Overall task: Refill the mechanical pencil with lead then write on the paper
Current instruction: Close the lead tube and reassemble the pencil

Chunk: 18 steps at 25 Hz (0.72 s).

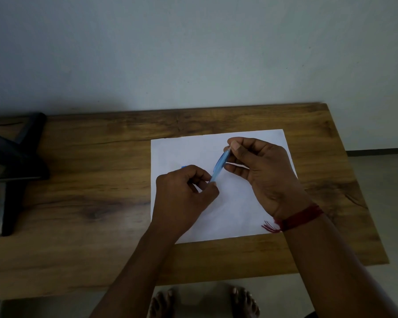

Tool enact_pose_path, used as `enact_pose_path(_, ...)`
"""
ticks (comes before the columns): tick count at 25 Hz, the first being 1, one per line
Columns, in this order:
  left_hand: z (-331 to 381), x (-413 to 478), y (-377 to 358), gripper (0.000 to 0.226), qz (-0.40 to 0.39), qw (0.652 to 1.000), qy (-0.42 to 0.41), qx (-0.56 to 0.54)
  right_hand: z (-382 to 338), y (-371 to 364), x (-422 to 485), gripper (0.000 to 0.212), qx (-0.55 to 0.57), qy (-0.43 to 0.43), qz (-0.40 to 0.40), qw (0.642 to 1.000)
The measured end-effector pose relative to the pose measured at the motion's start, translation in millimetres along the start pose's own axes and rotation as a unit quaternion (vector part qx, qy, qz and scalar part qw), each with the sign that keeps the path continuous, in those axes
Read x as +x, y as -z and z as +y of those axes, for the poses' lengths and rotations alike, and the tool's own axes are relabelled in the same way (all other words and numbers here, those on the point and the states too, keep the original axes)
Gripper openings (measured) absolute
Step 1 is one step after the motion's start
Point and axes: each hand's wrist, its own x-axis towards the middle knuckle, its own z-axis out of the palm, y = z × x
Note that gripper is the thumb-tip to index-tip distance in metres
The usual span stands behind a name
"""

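Table (101,203): wood grain, matt finish. Paper (234,203): white, smooth, matt. Pencil (220,166): translucent blue plastic. Wrist band (299,220): red thread, frayed.

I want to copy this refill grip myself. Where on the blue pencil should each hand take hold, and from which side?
Pinch the mechanical pencil at its two ends. It slants above the paper, so the left hand takes the lower end from the left, and the right hand pinches the upper end from the right, leaving the slim barrel between them bare.

Pretty dim room: plain pale grey wall (193,53) at the far side, wood-grain brown desk (90,226), light floor (381,180) right.
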Motion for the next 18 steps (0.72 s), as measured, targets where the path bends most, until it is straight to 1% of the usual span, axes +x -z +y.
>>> enact_pose_path(5,-0.4,0.8,2.2,0.016,0.005,1.0,0.007,0.005,0.7,-0.6,-0.1,0.012,-0.002,-0.003,0.006,1.0)
enact_pose_path(12,1.0,2.1,0.4,0.014,-0.002,1.0,0.01,0.006,1.2,-1.6,-1.4,0.011,0.036,-0.033,0.009,0.999)
enact_pose_path(18,1.7,2.9,-2.0,0.01,0.011,1.0,0.009,0.011,0.0,-3.1,-2.7,0.011,0.091,-0.051,0.01,0.994)
